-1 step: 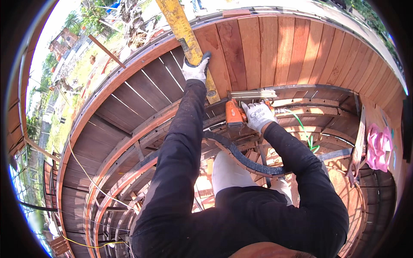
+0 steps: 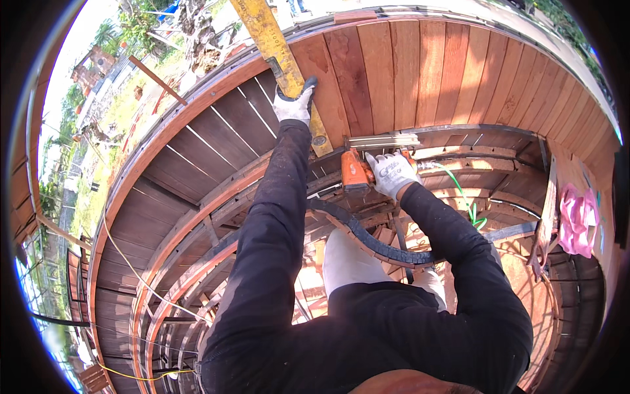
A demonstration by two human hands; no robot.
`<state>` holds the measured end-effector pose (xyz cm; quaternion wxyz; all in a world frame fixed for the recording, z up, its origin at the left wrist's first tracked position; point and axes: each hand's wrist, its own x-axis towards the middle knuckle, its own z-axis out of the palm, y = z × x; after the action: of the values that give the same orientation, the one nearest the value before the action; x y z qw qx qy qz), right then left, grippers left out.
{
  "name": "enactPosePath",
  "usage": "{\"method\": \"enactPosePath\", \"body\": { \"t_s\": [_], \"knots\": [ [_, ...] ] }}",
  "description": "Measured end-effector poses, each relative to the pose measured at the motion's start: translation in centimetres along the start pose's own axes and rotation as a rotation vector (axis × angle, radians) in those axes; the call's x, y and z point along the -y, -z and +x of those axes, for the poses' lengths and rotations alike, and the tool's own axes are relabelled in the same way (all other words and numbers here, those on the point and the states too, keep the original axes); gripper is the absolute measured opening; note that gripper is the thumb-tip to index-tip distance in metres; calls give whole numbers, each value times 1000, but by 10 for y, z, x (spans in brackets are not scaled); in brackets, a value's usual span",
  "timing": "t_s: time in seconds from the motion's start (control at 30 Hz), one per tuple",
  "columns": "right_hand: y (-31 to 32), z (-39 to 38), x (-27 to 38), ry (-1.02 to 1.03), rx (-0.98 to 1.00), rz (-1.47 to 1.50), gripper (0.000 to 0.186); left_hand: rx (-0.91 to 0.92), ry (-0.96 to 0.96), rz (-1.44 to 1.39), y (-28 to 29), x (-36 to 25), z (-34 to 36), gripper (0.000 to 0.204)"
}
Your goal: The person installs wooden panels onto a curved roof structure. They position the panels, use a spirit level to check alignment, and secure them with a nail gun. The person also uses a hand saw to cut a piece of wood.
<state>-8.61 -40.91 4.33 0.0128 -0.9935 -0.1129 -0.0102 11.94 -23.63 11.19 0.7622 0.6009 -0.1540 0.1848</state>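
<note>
My left hand (image 2: 294,104), in a white glove with dark fingertips, is closed round a long yellow spirit level (image 2: 268,41). The level lies across the curved deck, along the edge of the last reddish plank (image 2: 319,82). Its near end reaches the inner rim. My right hand (image 2: 394,175), also gloved, is closed on the handle of an orange nail gun (image 2: 355,172). A pale metal magazine (image 2: 384,142) runs along the gun's far side, close to the planks' inner ends. From the gun's right a green air hose (image 2: 459,187) hangs down. My right fingers partly hide the handle.
Left of the level, dark boards with gaps (image 2: 216,134) show inside the curved frame. Below my hands bends a black-topped curved rail (image 2: 367,241). A pink cloth (image 2: 578,220) hangs at the right. A thin cord (image 2: 141,272) crosses the left-hand frame.
The scene sits slightly further left and up in the picture. Both hands keep the same grips, and the level and nail gun stay in place against the planks.
</note>
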Motion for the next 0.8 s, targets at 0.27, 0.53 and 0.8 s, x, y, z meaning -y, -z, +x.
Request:
{"method": "enactPosePath", "body": {
  "t_s": [0.27,0.53,0.8],
  "knots": [
    [17,3,-4,-19,25,-6,51,-17,-1,39,-11,-14,5,47],
    [24,7,-4,10,81,-22,68,-13,-37,93,-8,-4,8,43],
    [20,9,-5,49,76,-63,66,-1,12,-37,-8,-1,7,53]
  ]
}}
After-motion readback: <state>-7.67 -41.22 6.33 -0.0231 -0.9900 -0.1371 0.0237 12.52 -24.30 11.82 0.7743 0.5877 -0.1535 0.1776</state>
